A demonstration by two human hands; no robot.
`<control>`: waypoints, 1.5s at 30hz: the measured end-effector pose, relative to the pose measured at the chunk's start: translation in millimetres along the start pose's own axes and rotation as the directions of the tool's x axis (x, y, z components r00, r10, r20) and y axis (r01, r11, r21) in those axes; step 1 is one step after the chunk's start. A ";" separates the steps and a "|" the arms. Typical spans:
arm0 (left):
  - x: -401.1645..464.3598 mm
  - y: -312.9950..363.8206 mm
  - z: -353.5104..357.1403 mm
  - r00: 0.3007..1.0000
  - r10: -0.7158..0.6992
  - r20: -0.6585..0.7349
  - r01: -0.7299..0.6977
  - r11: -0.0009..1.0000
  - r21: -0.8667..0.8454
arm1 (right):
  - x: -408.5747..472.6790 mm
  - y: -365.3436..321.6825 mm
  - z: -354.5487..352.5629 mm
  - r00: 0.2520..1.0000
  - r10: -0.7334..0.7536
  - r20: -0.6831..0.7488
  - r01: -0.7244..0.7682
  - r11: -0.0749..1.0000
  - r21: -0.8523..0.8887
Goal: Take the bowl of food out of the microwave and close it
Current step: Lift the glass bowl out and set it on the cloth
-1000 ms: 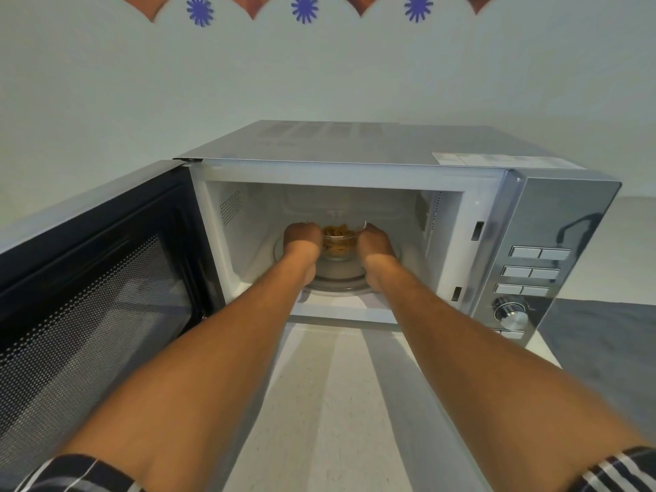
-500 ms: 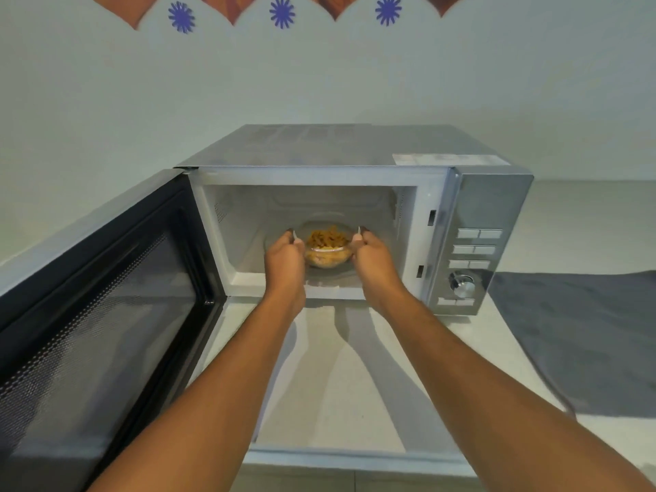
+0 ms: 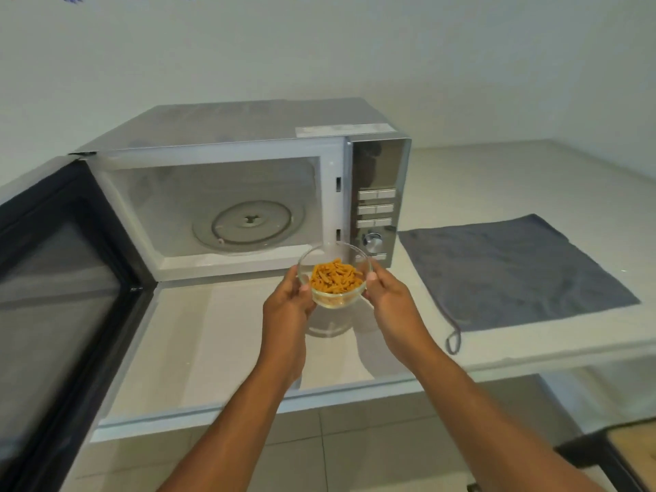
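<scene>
A clear glass bowl (image 3: 333,276) of orange food hangs in the air above the counter, in front of the microwave's lower right corner. My left hand (image 3: 287,307) grips its left side and my right hand (image 3: 388,296) grips its right side. The silver microwave (image 3: 248,136) stands at the back of the counter with its cavity empty and the glass turntable (image 3: 248,225) bare. Its door (image 3: 60,296) is swung wide to the left, dark mesh window facing me.
A grey cloth (image 3: 514,271) lies flat on the white counter (image 3: 213,342) to the right of the microwave. The counter's front edge runs below my forearms, with tiled floor beneath. A dark-framed piece of furniture (image 3: 610,452) shows at the bottom right.
Both hands have pulled the bowl out of the cavity, off the turntable, toward me and to the right. The view has drawn back from the microwave.
</scene>
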State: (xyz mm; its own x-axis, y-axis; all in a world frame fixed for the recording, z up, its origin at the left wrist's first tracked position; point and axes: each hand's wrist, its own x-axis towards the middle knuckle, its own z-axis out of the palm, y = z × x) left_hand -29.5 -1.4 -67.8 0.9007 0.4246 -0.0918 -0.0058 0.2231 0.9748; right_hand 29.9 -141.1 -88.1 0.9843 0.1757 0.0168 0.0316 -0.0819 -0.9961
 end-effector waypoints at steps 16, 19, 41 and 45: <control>22.7 -65.9 175.9 0.904 -0.058 0.423 -0.055 0.966 0.251 | 14.8 31.6 -180.7 0.908 0.100 -0.407 -0.087 0.995 0.052; 42.0 -68.5 200.8 0.892 -0.081 0.444 -0.060 0.954 0.294 | 37.1 36.8 -200.4 0.888 0.128 -0.442 -0.116 0.992 0.054; 67.6 -64.4 225.0 0.941 -0.074 0.329 -0.075 0.905 0.418 | 64.9 21.2 -209.4 0.794 -0.006 -0.608 -0.125 0.977 -0.174; 49.2 -56.6 190.8 0.976 0.036 0.214 -0.107 0.939 0.328 | 32.5 5.7 -169.6 0.739 -0.262 -0.620 0.127 0.959 -0.253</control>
State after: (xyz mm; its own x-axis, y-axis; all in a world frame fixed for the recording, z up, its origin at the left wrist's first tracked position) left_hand 98.0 -160.6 -88.7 0.9719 0.2353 -0.0107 0.0408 -0.1233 0.9915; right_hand 91.5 -302.3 -78.6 0.8273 -0.4570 0.3268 0.1997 -0.3045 -0.9313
